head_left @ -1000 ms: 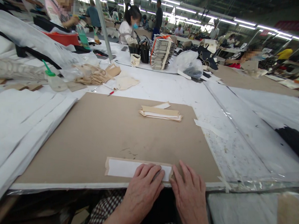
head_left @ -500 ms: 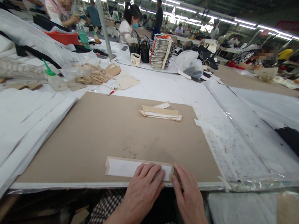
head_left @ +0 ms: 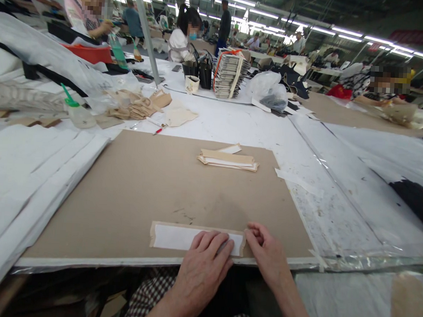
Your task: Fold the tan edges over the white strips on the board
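Observation:
A beige strip with a white backing (head_left: 175, 237) lies flat near the front edge of a brown board (head_left: 124, 192). My left hand (head_left: 206, 257) rests over its right half, fingers stretched flat and pressing down. A small greyish patch shows between that thumb and forefinger; I cannot tell what it is. At the strip's right end is my right hand (head_left: 265, 249), fingers curled in and thumb tip close against the strip's upper corner. Whatever sits between those fingertips is hidden. Farther up the board lies a small pile of similar strips (head_left: 227, 159).
White sheets (head_left: 26, 177) are stacked at the left. Beyond the board are a red-handled tool (head_left: 158, 131), beige fabric pieces (head_left: 139, 105), a green-capped bottle (head_left: 79, 113), a strapped bundle (head_left: 230, 74) and a plastic bag (head_left: 270, 90). Other people work farther back.
My right hand has curled its fingers, which were stretched along the strip's right end, and its wrist has swung slightly right. My left hand and the strip stay almost in place.

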Available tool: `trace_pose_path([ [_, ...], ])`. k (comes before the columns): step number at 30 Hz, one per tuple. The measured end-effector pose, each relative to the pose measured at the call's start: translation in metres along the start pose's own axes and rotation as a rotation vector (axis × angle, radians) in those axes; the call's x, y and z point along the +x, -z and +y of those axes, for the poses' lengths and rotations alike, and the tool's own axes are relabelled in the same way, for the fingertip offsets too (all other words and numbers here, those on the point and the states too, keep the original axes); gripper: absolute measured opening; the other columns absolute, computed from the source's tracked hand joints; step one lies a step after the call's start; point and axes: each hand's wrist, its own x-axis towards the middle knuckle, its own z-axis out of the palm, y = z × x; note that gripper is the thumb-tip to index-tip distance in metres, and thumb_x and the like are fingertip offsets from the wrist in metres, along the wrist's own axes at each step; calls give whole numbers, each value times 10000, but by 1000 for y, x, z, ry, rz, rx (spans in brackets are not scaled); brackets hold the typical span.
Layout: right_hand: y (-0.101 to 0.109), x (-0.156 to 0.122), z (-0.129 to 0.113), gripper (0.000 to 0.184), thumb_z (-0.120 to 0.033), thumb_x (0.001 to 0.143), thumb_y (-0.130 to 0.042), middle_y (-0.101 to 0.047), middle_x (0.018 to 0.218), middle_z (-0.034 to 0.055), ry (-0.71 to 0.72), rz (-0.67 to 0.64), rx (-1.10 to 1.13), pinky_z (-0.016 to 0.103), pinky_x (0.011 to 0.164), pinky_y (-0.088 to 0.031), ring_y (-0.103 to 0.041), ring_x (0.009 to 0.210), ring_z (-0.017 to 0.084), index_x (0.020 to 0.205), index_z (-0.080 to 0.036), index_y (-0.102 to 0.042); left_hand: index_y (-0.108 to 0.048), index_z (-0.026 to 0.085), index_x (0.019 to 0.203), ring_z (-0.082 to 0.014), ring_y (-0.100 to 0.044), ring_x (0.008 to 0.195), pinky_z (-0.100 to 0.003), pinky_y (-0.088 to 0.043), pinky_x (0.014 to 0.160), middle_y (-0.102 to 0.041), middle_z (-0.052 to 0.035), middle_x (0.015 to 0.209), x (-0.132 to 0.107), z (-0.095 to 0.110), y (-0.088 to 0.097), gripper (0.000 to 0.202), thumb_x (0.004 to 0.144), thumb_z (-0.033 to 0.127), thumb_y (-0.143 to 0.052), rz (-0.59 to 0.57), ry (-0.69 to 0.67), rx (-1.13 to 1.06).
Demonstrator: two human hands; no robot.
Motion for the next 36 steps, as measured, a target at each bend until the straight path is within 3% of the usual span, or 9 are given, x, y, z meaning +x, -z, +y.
trace_pose_path([
  [7, 3, 3, -7, 186, -389, 840, -514, -614, 659, -31, -2, -70, -25, 287, 589, -419, -574, 592, 170, 851, -241, -627, -563, 202, 1233, -255, -526, 1120, -449, -411, 995, -607, -58, 1231, -1, -1, -2, 286, 953, 258, -533, -6, 2, -8],
  [12, 10, 6, -13, 211, -404, 824, -533, -601, 739, -10, 37, -110, 7, 294, 663, -417, -558, 681, 174, 708, -237, -590, -570, 203, 1222, -251, -528, 1111, -440, -413, 988, -616, -56, 1209, -2, 0, -1, 277, 955, 265, -536, -8, 1, -4],
  [17, 15, 4, -11, 236, -428, 873, -497, -624, 689, -18, -7, -200, 146, 262, 616, -428, -589, 663, 162, 793, -224, -586, -583, 204, 1203, -239, -539, 1092, -427, -406, 983, -629, -56, 1189, 1, 0, -1, 261, 960, 285, -534, 16, -8, 3],
  [22, 12, -5, -4, 416, -566, 935, -379, -655, 758, 20, -73, -253, 281, 232, 497, -399, -613, 648, 158, 971, -196, -566, -576, 216, 1210, -227, -532, 1105, -469, -309, 1054, -638, -40, 1183, 0, 0, -3, 267, 980, 330, -504, 40, 0, -14],
  [25, 12, -16, -1, 451, -605, 910, -428, -659, 825, 41, -111, -260, 367, 224, 461, -366, -605, 663, 153, 1022, -186, -553, -550, 228, 1252, -223, -515, 1127, -491, -239, 1091, -639, -34, 1182, -2, -1, -6, 287, 993, 327, -476, 46, 0, -18],
  [28, 13, -27, -1, 469, -621, 879, -489, -641, 770, 24, -150, -266, 413, 221, 451, -337, -585, 656, 151, 1044, -188, -559, -553, 266, 1245, -226, -492, 1155, -497, -216, 1099, -621, -14, 1212, -4, -1, -7, 276, 982, 330, -502, 30, -13, -4],
  [30, 13, -34, 0, 476, -623, 869, -509, -651, 782, 26, -168, -252, 426, 224, 482, -368, -583, 676, 153, 1057, -190, -571, -563, 290, 1228, -235, -479, 1169, -502, -213, 1097, -604, -8, 1231, -4, -1, -7, 271, 966, 353, -530, 6, -16, 11],
  [36, 4, -49, 9, 428, -579, 897, -510, -695, 1098, 71, -132, -165, 420, 247, 736, -506, -606, 742, 139, 1103, -212, -592, -540, 319, 1264, -245, -454, 1193, -509, -209, 1095, -577, -19, 1262, -3, -1, -4, 313, 955, 371, -546, -56, -14, 39],
])
